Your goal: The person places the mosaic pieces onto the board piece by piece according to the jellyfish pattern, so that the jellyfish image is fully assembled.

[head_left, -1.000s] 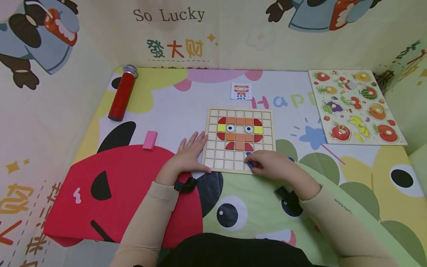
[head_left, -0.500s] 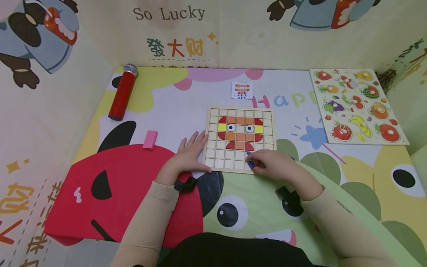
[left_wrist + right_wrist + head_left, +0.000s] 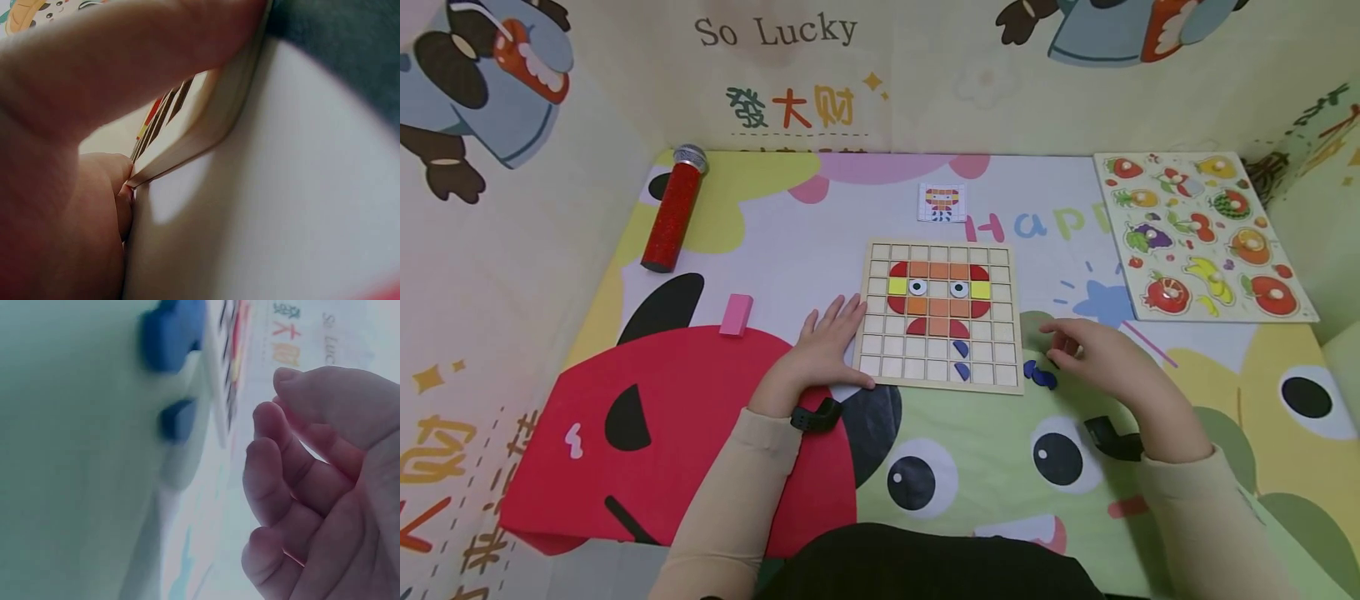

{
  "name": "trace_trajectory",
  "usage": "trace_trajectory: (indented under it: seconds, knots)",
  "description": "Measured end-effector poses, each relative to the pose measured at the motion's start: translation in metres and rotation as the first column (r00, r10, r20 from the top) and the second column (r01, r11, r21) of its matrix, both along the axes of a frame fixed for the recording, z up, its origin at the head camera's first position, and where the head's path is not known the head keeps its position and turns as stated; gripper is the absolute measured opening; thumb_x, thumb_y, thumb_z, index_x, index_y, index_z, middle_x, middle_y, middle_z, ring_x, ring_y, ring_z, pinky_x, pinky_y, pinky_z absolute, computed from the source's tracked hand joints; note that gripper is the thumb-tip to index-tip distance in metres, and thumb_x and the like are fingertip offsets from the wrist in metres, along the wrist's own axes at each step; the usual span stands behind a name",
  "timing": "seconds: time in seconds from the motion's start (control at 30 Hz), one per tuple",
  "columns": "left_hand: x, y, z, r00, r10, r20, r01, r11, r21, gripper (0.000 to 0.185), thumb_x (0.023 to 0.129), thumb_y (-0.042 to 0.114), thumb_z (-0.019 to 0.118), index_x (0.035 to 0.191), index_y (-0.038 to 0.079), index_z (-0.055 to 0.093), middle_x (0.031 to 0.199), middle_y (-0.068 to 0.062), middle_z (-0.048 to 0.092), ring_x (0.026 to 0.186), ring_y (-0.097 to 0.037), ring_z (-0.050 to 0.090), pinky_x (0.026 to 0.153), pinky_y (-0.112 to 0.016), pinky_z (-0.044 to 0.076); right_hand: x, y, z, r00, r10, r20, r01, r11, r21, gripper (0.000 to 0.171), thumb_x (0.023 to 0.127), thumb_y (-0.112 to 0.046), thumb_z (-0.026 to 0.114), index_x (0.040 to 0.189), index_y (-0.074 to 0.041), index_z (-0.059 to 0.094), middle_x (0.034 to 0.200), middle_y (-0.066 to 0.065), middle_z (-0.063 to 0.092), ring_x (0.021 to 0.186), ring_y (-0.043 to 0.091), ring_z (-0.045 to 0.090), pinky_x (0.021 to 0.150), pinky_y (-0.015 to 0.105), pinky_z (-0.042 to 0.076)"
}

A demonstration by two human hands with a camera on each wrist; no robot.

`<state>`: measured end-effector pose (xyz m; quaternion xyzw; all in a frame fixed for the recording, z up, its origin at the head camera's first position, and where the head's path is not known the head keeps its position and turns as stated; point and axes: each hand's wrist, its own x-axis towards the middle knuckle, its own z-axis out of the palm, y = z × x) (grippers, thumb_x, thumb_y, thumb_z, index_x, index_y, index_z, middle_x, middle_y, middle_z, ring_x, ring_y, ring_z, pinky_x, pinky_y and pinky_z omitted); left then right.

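Blue pieces [image 3: 1039, 374] are seen lying flat just left of the right hand [image 3: 1093, 350], whose loosely curled fingers hold nothing; their long axis cannot be told. The grid board [image 3: 940, 379] is pressed by the flat left hand [image 3: 820, 354].

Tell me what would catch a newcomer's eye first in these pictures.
The wooden grid board at the mat's middle, with a red, orange and yellow face with two eyes. The left hand rests on its left edge; the right hand, holding nothing, hovers beside loose blue pieces off its right edge. A fruit puzzle board lies far right.
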<state>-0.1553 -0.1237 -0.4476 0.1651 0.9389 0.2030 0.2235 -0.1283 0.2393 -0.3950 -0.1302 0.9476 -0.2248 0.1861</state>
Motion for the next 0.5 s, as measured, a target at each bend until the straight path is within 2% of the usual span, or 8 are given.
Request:
trace_trajectory:
  seconds: [0.3,0.5]
  knots:
    - [0.001,0.0,0.0,1.0,-0.001,-0.003,0.001,1.0,-0.002,0.118,0.059,0.043,0.079,0.147,0.019,0.005,0.155,0.0,0.002,0.141,-0.022,-0.005,0.11,-0.055,0.0,0.006,0.013,-0.013,1.0,0.008,0.018,-0.009,0.999,0.044,0.033,0.085,-0.019,0.062,0.115,-0.007,0.058,0.088,0.003,0.061,0.078,0.017,0.051,0.07,0.035,0.045]
    - [0.001,0.0,0.001,1.0,-0.003,0.0,0.003,1.0,-0.004,0.118,0.059,0.044,0.079,0.147,0.019,0.005,0.155,0.0,0.001,0.141,-0.022,-0.006,0.11,-0.054,-0.001,0.008,0.018,-0.014,1.0,-0.001,0.025,0.0,0.999,0.046,0.033,0.085,-0.016,0.061,0.116,-0.006,0.057,0.082,0.002,0.056,0.073,0.017,0.048,0.065,0.03,0.04]
